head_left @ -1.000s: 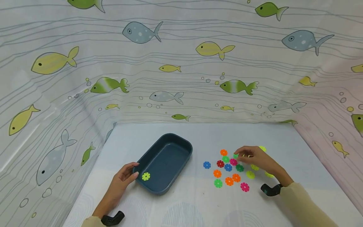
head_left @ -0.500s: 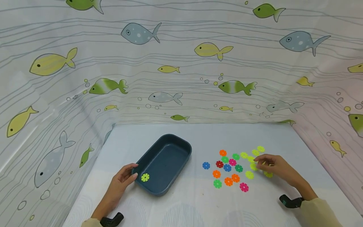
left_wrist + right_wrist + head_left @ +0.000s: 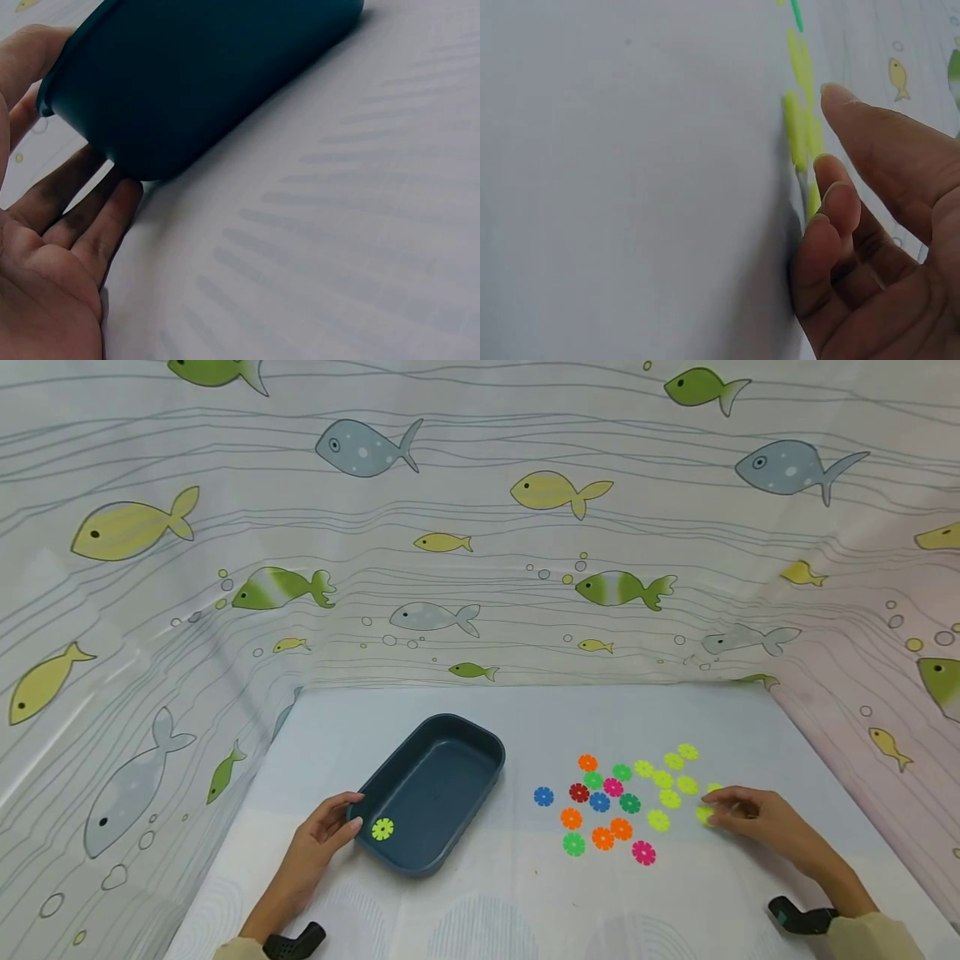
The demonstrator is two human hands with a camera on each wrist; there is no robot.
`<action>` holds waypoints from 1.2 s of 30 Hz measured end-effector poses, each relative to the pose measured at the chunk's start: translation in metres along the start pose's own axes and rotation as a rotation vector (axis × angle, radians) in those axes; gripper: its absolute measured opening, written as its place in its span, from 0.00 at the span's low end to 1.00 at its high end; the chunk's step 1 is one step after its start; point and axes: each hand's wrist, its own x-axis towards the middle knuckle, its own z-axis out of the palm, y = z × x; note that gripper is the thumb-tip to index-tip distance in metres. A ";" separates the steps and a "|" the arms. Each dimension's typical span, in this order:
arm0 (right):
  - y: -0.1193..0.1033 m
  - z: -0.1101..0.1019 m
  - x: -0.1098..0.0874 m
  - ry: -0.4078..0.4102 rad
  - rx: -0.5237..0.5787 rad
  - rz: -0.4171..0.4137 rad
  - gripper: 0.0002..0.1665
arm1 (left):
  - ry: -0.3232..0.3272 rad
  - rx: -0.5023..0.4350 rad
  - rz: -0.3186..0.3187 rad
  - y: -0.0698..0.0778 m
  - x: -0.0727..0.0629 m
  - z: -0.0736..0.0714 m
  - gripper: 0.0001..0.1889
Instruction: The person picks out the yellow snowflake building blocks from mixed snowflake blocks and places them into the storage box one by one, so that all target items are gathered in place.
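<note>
In the head view, a dark blue tray (image 3: 450, 785) is being held at its near left corner by the left hand (image 3: 318, 843), with the thumb and a fingertip being laid on the rim. One yellow disc (image 3: 382, 829) is being contained in the tray, near the gripped end. To the right, on the white tabletop (image 3: 517, 893), a loose group of notched discs is being spread out: yellow discs (image 3: 670, 798) along its right side, with orange discs (image 3: 603, 838), green discs (image 3: 630, 803), pink discs (image 3: 643, 852), blue discs (image 3: 599, 802) and a dark red disc (image 3: 579, 792) to their left. The outermost yellow discs are being partly covered by the fingertips of the right hand (image 3: 768, 827). A black device is being worn on each wrist. The table is being enclosed by a fish-printed sheet (image 3: 495, 564).

In the left wrist view, the tray is being steadied from outside: its rim is being gripped above, while other fingertips are being rested against its wall near the base.

In the right wrist view, the fingers are being kept loosely bent, a gap being left between the thumb and the rest. Yellow discs are being seen edge-on just beside the fingertips; whether one is being touched cannot be told.
</note>
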 end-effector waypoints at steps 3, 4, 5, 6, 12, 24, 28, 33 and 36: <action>0.003 -0.001 -0.001 0.008 -0.028 0.004 0.26 | -0.001 -0.006 -0.003 0.000 0.000 0.000 0.26; 0.004 -0.001 -0.001 0.010 -0.028 0.013 0.26 | -0.003 -0.006 -0.003 0.000 0.000 0.000 0.26; 0.005 -0.001 -0.001 0.002 -0.030 0.006 0.26 | -0.005 -0.006 -0.003 -0.001 0.000 0.000 0.26; 0.005 -0.001 -0.001 -0.001 -0.027 0.007 0.26 | -0.005 -0.008 -0.003 -0.001 0.000 0.000 0.26; 0.004 0.000 -0.002 -0.026 -0.024 0.008 0.26 | 0.001 -0.003 -0.006 -0.003 -0.001 -0.002 0.26; 0.000 0.000 0.000 -0.051 -0.046 0.073 0.25 | 0.015 -0.001 0.002 -0.003 -0.002 -0.002 0.26; -0.002 -0.002 -0.001 -0.058 -0.051 0.082 0.21 | 0.016 0.007 -0.010 -0.001 -0.002 -0.001 0.26; -0.004 -0.002 -0.002 -0.054 -0.026 0.062 0.21 | 0.013 0.010 -0.016 -0.001 -0.001 -0.001 0.26; -0.004 -0.002 -0.001 -0.051 0.000 0.049 0.21 | 0.011 0.009 -0.020 -0.001 0.000 0.000 0.26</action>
